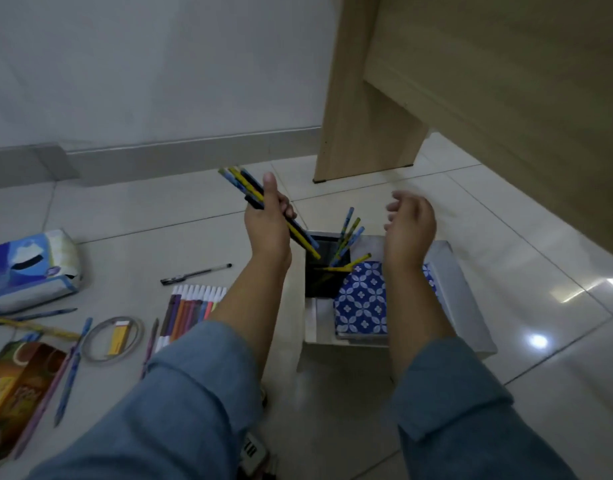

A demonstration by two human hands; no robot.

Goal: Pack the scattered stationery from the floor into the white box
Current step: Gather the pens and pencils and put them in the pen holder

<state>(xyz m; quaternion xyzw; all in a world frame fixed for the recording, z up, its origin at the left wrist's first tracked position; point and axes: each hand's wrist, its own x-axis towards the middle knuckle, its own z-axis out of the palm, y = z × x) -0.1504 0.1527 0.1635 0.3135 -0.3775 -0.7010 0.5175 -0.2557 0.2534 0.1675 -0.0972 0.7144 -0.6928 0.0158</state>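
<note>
Above the white box (464,292), my left hand (268,221) grips a bundle of pencils (260,199), tips over the black holder (324,268). Right hand (410,226) hovers, fingers loosely curled, empty. Next I should lower the bundle in.

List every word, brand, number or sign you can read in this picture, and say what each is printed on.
Nothing here can be read for certain.
blue tissue pack: pale lettering along its side, too blurred to read.
brown carton: a logo and print on its face, too blurred to read.
white object at the bottom edge: black marks, perhaps letters, not legible.
</note>
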